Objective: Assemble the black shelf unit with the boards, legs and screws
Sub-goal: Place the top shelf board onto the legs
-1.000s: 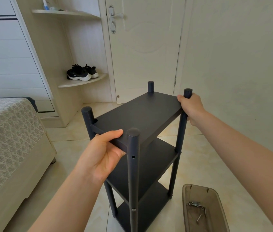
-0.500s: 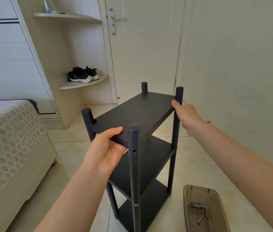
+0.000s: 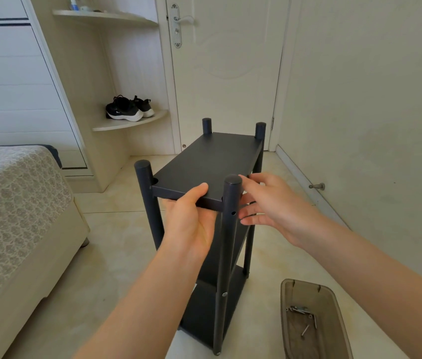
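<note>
The black shelf unit [image 3: 206, 161] stands upright on the tiled floor [image 3: 106, 270], three boards between four legs. The left hand [image 3: 190, 224] is clamped on the near edge of the top board [image 3: 212, 158], thumb on top and fingers underneath. The right hand [image 3: 274, 203] is just beside the near right leg [image 3: 228, 244]; its fingers are spread apart and hold nothing, and whether they touch the leg cannot be told. An open screw hole shows on that leg just below the top board, and a screw head lower down.

A translucent brown tray [image 3: 334, 301] lies on the floor to the right of the unit with a few loose screws [image 3: 301, 313] in it. A bed [image 3: 15, 203] with a patterned cover stands to the left, well apart. Behind the unit are a closed door [image 3: 228, 68] and a corner rack with black sneakers [image 3: 127, 108]. A doorstop [image 3: 317, 187] sticks out of the right wall. No writing can be read.
</note>
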Demonstrator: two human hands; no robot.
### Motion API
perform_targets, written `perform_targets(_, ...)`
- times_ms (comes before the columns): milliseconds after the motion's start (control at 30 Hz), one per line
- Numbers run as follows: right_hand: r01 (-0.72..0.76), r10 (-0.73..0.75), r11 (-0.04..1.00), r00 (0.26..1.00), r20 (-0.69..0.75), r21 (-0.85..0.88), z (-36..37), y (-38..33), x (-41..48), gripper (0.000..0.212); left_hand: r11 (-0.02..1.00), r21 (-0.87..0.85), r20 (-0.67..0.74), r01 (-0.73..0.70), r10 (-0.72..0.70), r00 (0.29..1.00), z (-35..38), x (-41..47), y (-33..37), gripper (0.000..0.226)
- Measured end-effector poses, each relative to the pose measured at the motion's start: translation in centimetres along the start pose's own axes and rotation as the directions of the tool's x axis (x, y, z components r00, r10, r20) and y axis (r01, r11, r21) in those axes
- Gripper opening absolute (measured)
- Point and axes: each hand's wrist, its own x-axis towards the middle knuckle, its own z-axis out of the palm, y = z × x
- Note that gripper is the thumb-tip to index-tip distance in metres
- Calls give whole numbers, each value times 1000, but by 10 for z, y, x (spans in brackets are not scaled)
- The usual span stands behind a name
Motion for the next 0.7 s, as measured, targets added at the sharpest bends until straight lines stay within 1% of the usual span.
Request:
perform_targets(67,-7,7,1000,1000,4,4,3,2,1,57,1000,4,-4,-7,7,1000,1,-3,-1,68)
perform_targets(300,-1,-1,997,999,34,72,15,3,6,49,1000,24,4,6,-7,1000,-7,1,4,69)
perform_targets(367,-11,7,994,999,36,106,16,4,7,51,999,39,1,7,-7,1000,-10,4,5,67)
perform_targets(433,-50,42,983,998,50,174,18,5,8,56,999,51,-5,2,-2,1000,-10,5,6,65)
perform_targets(500,-94,85,974,995,51,205,21,5,11,58,999,54,-3,-6,6,1000,-9,5,6,63)
perform_targets(567,-103,96,976,994,45,191,24,5,14,54,998,57,-17,4,-3,1000,-8,4,5,59)
perform_targets(700,-74,71,990,997,34,123,26,3,19,31,997,70,-10,38,-37,999,-10,8,8,55)
